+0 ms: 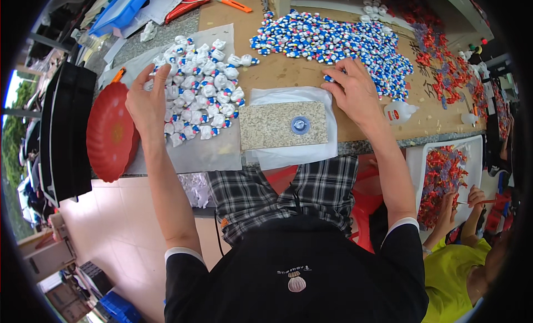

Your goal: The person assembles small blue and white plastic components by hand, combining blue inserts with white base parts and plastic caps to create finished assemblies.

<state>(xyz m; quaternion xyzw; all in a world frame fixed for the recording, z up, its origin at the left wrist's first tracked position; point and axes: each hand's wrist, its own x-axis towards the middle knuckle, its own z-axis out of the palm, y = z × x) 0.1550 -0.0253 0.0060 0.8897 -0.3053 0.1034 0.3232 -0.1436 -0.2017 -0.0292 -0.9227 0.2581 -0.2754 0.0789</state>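
Head view looked down on a person seated at a brown worktable [288, 73], both bare hands out over heaps of small toy figures. The left hand [147, 98] hovered at the left edge of a cluster of white figures [202, 89] spread on a clear plastic sheet [189, 153], its fingers curled and the fingertips pinched on what appeared to be one white figure. The right hand [352, 89] lay with fingers spread and slightly bent at the near edge of a large pile of blue-and-white figures [327, 39] toward the table's far side, the fingertips touching several of them; whether it gripped one could not be told. Between the hands, near the table's front edge, sat a speckled stone slab [275, 126] on a white cloth [294, 153], with a small round blue piece [300, 124] on it. A red dish [111, 131] stood at the left edge. The figures looked light, hard and smooth, likely to roll or slip, and best pinched across the body between thumb and forefinger.
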